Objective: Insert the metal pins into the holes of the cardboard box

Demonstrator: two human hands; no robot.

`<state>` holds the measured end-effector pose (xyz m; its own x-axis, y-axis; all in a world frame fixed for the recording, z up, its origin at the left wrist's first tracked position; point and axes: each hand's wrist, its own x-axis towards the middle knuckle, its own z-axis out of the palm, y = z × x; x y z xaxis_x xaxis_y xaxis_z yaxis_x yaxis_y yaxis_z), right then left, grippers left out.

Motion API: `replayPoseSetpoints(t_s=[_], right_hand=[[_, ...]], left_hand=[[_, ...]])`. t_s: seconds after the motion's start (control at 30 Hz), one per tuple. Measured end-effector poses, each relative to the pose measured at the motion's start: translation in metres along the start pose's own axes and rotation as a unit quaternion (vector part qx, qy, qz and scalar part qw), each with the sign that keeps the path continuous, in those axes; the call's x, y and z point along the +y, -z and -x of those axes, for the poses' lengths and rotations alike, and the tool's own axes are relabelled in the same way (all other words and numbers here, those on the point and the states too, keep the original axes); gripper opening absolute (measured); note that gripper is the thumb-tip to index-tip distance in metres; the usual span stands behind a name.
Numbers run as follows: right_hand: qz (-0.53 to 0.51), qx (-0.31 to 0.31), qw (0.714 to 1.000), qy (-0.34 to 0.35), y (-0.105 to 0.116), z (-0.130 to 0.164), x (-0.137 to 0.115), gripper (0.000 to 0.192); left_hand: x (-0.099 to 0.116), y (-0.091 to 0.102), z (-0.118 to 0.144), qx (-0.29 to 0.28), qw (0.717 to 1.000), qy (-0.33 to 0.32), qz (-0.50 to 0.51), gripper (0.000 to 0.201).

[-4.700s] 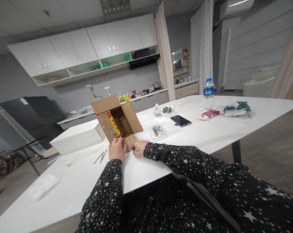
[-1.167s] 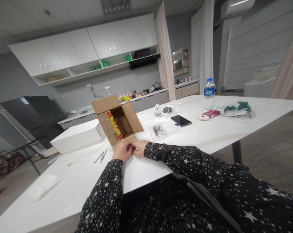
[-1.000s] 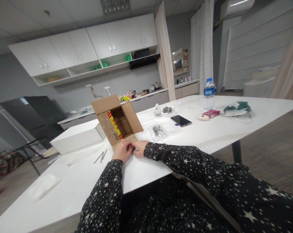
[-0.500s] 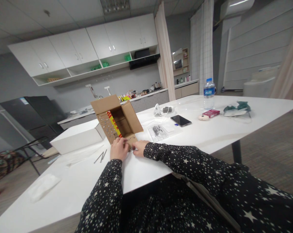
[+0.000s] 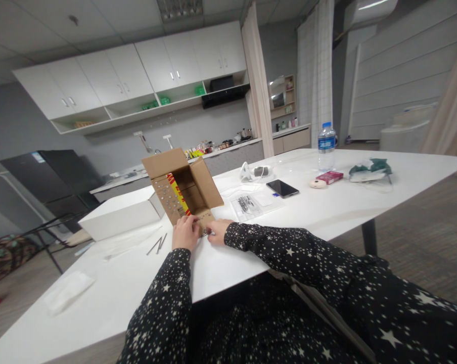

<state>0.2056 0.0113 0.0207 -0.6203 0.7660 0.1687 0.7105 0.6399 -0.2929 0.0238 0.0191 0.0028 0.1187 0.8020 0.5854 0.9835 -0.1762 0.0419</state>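
1. The cardboard box [image 5: 183, 189] lies on its side on the white table [image 5: 327, 207], near the table's near edge and toward its left half. Its open mouth faces the person and its flaps are splayed out.
2. The lower flap [image 5: 202, 219] lies flat on the table, pointing at the person. Rows of small metal studs or screws show on it and on the left flap; what kind they are is too small to tell.
3. The left hand [image 5: 184, 233] rests on the near left corner of the lower flap, fingers curled together and fingertips pressing down on the cardboard.
4. The right hand [image 5: 218, 231] sits just beside it at the flap's near right corner, fingers drawn together around a small metal piece [image 5: 207, 233]. The grip looks like a pinch, but I cannot tell for certain.
5. Key relation: the metal piece lies between the two hands, touching the flap's near edge, with its long axis roughly along that edge. The right hand is the nearer one.
6. Writing: a red and yellow printed strip [image 5: 178, 194] runs inside the box, but its characters are not readable. The water bottle [image 5: 326, 146] near the far right edge carries a blue label, also illegible.
7. Two loose metal rods [image 5: 157, 244] lie left of the left hand. A white box [image 5: 118, 214] touches the cardboard box on its left.
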Motion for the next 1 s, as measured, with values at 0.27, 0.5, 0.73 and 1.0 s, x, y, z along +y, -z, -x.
replayPoseSetpoints(t_s=[0.27, 0.5, 0.73, 1.0], right_hand=[[-0.005, 0.001, 1.0, -0.004, 0.0018, 0.0012, -0.0011, 0.03], [-0.005, -0.002, 1.0, -0.004, 0.0031, 0.0018, -0.0021, 0.032], [-0.004, -0.001, 1.0, -0.008, 0.0036, 0.0032, -0.0022, 0.033], [-0.009, -0.007, 1.0, -0.005, 0.0049, 0.0024, -0.0016, 0.033]], left_hand=[[-0.0015, -0.0004, -0.0006, 0.01, 1.0, 0.004, 0.0, 0.025], [-0.0011, -0.0019, -0.0014, 0.015, 1.0, 0.009, 0.003, 0.024], [-0.0016, -0.0014, -0.0011, 0.021, 1.0, 0.007, 0.011, 0.024], [-0.0002, -0.0003, -0.0013, 0.028, 0.999, 0.006, 0.017, 0.024]])
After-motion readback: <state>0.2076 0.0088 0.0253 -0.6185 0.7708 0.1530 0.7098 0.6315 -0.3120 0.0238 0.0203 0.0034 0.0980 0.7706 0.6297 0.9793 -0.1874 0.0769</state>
